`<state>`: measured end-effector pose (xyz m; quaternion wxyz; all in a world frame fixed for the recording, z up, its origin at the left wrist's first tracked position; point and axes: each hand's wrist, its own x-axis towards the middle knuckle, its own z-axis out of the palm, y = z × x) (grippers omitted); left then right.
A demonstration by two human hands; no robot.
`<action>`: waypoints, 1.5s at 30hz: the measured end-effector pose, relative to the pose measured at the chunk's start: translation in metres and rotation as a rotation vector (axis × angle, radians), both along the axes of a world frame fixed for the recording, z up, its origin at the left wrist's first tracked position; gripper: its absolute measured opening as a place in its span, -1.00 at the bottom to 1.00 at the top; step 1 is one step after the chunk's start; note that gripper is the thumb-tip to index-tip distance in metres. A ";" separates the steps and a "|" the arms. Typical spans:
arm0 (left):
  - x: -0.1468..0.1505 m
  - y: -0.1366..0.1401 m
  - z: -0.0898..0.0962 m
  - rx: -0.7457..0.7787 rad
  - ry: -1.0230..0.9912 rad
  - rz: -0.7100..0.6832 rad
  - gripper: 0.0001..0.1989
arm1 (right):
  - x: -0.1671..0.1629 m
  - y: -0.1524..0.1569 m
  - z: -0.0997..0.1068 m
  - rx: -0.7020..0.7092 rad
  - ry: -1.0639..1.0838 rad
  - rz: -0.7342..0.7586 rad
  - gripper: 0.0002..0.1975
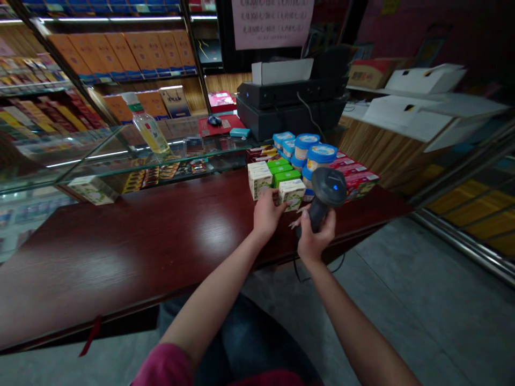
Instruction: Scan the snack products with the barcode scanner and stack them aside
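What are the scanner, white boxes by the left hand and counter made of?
Scanner: probably hard plastic, from its smooth dark shell.
White boxes: likely printed cardboard, with flat sides and square edges.
Counter: maybe varnished wood or laminate; reddish-brown, with glossy light patches.

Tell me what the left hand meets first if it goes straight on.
The left hand would probably meet the nearer cream box first, though depth is unclear and they may already touch; green boxes lie just behind.
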<state>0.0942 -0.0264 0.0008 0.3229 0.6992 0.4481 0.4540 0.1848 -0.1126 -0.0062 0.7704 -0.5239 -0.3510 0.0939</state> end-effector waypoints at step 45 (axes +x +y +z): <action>-0.501 0.117 -0.010 0.047 0.164 0.656 -0.69 | -0.197 0.127 0.023 -0.456 0.054 1.149 -0.59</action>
